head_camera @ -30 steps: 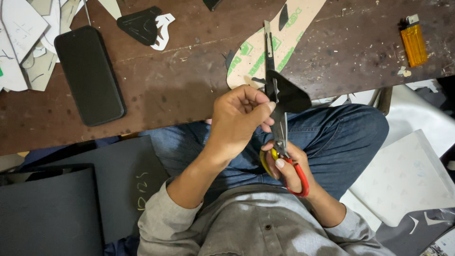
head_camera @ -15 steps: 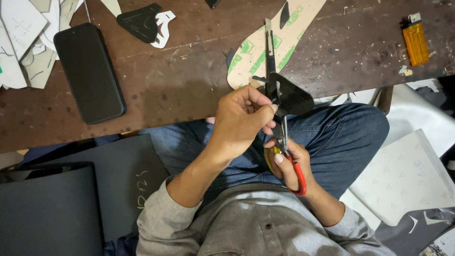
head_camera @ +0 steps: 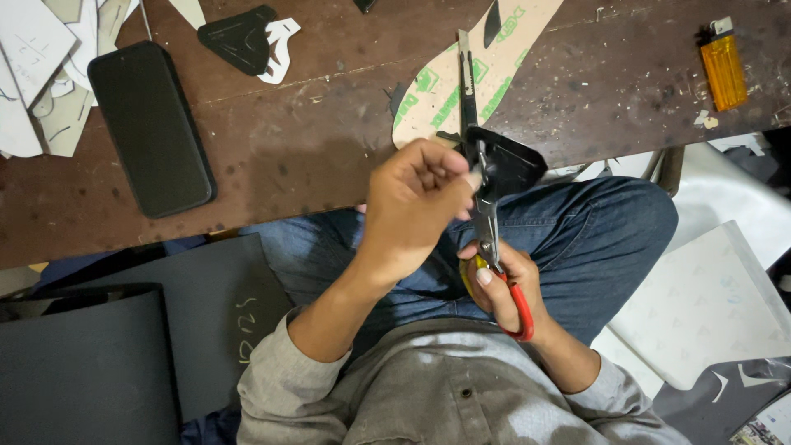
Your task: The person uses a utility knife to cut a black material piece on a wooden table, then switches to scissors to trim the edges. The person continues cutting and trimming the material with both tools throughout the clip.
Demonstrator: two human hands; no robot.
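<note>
My right hand (head_camera: 504, 280) grips red-and-yellow-handled scissors (head_camera: 486, 231) above my lap, blades pointing up toward the table. My left hand (head_camera: 412, 206) pinches a small black piece of sheet material (head_camera: 511, 161) against the blades, just below the table's front edge. The blade tips reach over a tan foot-shaped pattern (head_camera: 478, 70) lying on the brown table (head_camera: 313, 140).
A black phone (head_camera: 150, 128) lies on the table at the left, beside white paper cutouts (head_camera: 33, 74). A black cut piece (head_camera: 243, 37) sits at the back, an orange lighter (head_camera: 723, 70) at the right. Black sheets (head_camera: 107, 354) lie by my left knee, white sheets (head_camera: 700, 305) at right.
The black piece has turned slightly in my left hand and the scissors have shifted a little along its edge. Both hands stay in the same place above my lap.
</note>
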